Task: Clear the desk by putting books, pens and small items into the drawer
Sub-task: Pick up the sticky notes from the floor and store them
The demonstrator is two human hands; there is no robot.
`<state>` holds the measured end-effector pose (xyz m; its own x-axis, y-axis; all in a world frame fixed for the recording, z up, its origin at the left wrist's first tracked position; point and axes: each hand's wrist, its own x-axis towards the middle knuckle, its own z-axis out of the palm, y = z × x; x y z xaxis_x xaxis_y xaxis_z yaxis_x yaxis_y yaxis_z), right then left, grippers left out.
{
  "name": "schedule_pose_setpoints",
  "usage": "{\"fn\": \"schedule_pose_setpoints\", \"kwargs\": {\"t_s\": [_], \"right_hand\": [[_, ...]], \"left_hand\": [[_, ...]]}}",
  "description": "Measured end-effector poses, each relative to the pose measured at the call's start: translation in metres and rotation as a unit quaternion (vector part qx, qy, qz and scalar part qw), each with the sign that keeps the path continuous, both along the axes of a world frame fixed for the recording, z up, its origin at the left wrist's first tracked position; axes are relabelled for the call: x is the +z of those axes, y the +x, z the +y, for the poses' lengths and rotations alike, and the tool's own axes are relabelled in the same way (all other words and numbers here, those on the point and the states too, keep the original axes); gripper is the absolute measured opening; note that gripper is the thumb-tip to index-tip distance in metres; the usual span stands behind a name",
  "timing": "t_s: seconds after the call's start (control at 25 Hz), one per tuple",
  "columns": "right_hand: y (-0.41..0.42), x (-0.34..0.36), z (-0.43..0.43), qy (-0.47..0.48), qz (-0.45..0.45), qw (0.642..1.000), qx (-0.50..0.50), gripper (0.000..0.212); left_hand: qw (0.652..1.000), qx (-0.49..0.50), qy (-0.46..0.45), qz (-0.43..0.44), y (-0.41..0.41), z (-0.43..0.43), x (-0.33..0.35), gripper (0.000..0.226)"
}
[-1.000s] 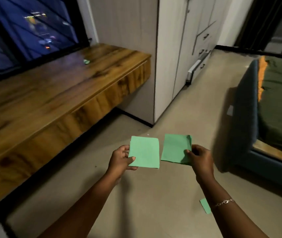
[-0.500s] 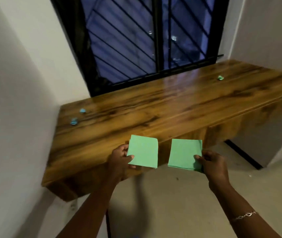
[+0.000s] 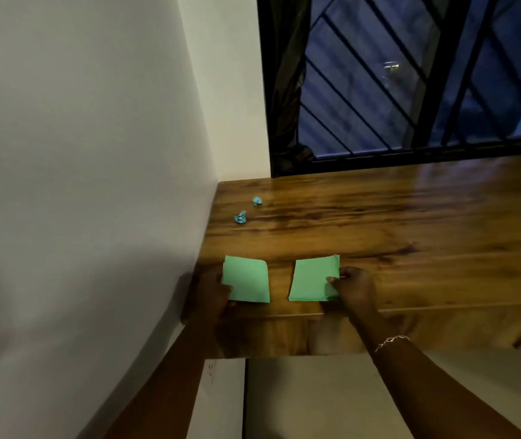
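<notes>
Head view:
- The left hand [image 3: 211,293] holds the left green paper [image 3: 246,282] by its left edge; the thumb lies over the front of the sheet and the other fingers are hidden behind it.
- The right hand [image 3: 352,288] pinches the right green paper [image 3: 313,278] at its right edge, fingers [image 3: 332,280] curled onto the sheet; this piece looks like a few sheets stacked together.
- The two papers sit side by side with a gap between them, over the front edge of the wooden desk [image 3: 411,232]. Whether they touch the top cannot be told.
- Two crumpled bits lie further back on the desk near the left wall [image 3: 78,153] — the near blue scrap [image 3: 240,217] and the far blue scrap [image 3: 257,200], close together but apart.
- A thin bracelet [image 3: 390,341] is on the right wrist.
- A dark barred window [image 3: 411,74] stands behind the desk.
</notes>
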<state>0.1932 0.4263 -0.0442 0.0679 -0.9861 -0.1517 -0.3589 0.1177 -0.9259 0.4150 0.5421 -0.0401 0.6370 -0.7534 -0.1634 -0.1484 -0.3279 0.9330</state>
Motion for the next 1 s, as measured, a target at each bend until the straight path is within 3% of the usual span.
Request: {"fn": "schedule_pose_setpoints", "kwargs": {"t_s": [0.08, 0.16, 0.24, 0.28, 0.36, 0.4, 0.48, 0.6, 0.72, 0.84, 0.92, 1.0], "right_hand": [[0.017, 0.000, -0.002, 0.008, 0.023, 0.998, 0.052, 0.026], [0.025, 0.004, 0.003, -0.051, 0.128, 0.985, 0.104, 0.029], [0.028, 0.007, 0.015, -0.186, 0.282, 0.925, 0.175, 0.046], [0.030, 0.006, 0.023, -0.241, 0.317, 0.890, 0.221, 0.057], [0.037, 0.000, 0.035, -0.263, 0.356, 0.836, 0.325, 0.065], [0.039, -0.005, 0.040, -0.250, 0.381, 0.813, 0.362, 0.077], [0.044, -0.018, 0.046, -0.246, 0.422, 0.772, 0.406, 0.120], [0.054, -0.028, 0.051, -0.246, 0.449, 0.751, 0.417, 0.139], [0.067, -0.026, 0.057, -0.231, 0.458, 0.750, 0.418, 0.123], [0.077, -0.022, 0.064, -0.231, 0.475, 0.739, 0.419, 0.102], [0.083, -0.018, 0.066, -0.238, 0.480, 0.732, 0.420, 0.099], [0.089, -0.015, 0.070, -0.245, 0.483, 0.729, 0.419, 0.095]], "left_hand": [[0.993, 0.008, 0.032, -0.117, 0.004, 0.005, 0.001, 0.049], [0.951, 0.000, 0.098, -0.294, -0.004, 0.008, 0.003, 0.050], [0.888, -0.041, 0.087, -0.451, -0.023, 0.009, 0.002, 0.042], [0.871, -0.080, 0.081, -0.478, -0.033, 0.007, -0.005, 0.036], [0.863, -0.185, 0.141, -0.449, -0.040, 0.004, -0.017, 0.055], [0.863, -0.193, 0.157, -0.440, -0.037, 0.001, -0.030, 0.067], [0.857, -0.184, 0.186, -0.444, -0.031, 0.006, -0.041, 0.074], [0.849, -0.168, 0.233, -0.444, -0.025, 0.021, -0.034, 0.074], [0.860, -0.162, 0.219, -0.432, -0.021, 0.028, -0.021, 0.091], [0.841, -0.158, 0.221, -0.468, -0.015, 0.030, -0.023, 0.080], [0.852, -0.152, 0.213, -0.453, -0.011, 0.032, -0.024, 0.070], [0.845, -0.160, 0.202, -0.468, -0.010, 0.030, -0.028, 0.077]]}}
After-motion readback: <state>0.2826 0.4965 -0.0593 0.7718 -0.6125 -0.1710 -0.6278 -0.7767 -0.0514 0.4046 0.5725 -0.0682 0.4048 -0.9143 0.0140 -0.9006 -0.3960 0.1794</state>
